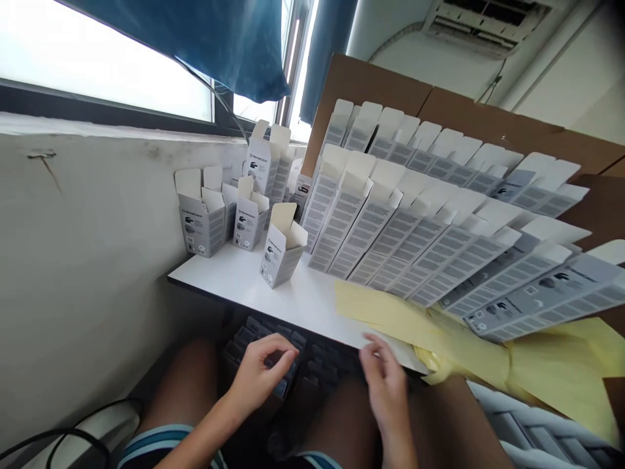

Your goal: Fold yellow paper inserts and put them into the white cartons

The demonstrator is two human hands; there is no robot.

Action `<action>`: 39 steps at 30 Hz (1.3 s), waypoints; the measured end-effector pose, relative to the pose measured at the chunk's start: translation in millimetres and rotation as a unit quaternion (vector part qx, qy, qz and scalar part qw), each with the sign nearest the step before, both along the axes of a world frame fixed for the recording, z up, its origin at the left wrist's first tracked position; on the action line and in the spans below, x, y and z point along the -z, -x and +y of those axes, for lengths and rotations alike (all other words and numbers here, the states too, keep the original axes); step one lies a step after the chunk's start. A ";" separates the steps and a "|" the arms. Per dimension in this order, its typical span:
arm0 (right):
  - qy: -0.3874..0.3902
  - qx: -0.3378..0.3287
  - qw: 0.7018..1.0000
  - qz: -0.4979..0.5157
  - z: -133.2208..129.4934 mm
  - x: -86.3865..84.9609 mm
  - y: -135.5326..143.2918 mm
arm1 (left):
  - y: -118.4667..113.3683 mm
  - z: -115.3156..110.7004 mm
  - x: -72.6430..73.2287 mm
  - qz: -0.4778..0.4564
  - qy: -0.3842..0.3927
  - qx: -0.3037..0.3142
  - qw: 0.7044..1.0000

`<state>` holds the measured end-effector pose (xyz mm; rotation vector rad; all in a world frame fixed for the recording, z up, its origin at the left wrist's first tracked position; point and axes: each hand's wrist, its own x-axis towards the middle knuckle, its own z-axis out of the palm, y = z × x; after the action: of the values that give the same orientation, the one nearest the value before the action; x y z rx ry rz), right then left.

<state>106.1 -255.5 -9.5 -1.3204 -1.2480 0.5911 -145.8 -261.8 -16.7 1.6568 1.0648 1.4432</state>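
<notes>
Left hand [263, 370] and right hand [387, 381] both look empty from the head cam, fingers loosely curled, right one kinda blurry. Closest open carton [283, 260] stands upright on the white table [312, 301], long axis vertical, ahead of the nearer left hand.

You get blown-out daylight from the window [97, 65] at upper left, deep shadow beneath the tabletop [315, 296], and motion blur on your right hand [389, 385].

smooth paperboard boxes [277, 262], matt cardboard panel [390, 86], creased paper sheet [374, 303], smooth tabletop [312, 298], cloth curtain [219, 45], rough matt wall [88, 260]
</notes>
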 end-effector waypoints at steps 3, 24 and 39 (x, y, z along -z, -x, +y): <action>0.030 -0.170 0.983 -0.071 -6.4 -8.7 44.6 | -7.3 12.4 -9.6 0.024 -0.042 0.034 0.998; -0.108 -0.130 0.985 -0.024 -3.3 -8.7 55.6 | 59.1 155.1 -14.4 0.136 0.006 -0.143 0.980; -0.179 -0.197 0.964 -0.017 -28.7 -54.1 88.3 | 36.2 21.3 -74.7 0.028 -0.069 0.141 0.987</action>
<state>17.8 -284.2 44.6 -0.7875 -1.5785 0.5844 -182.0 -240.5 58.0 1.8699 0.7370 1.3152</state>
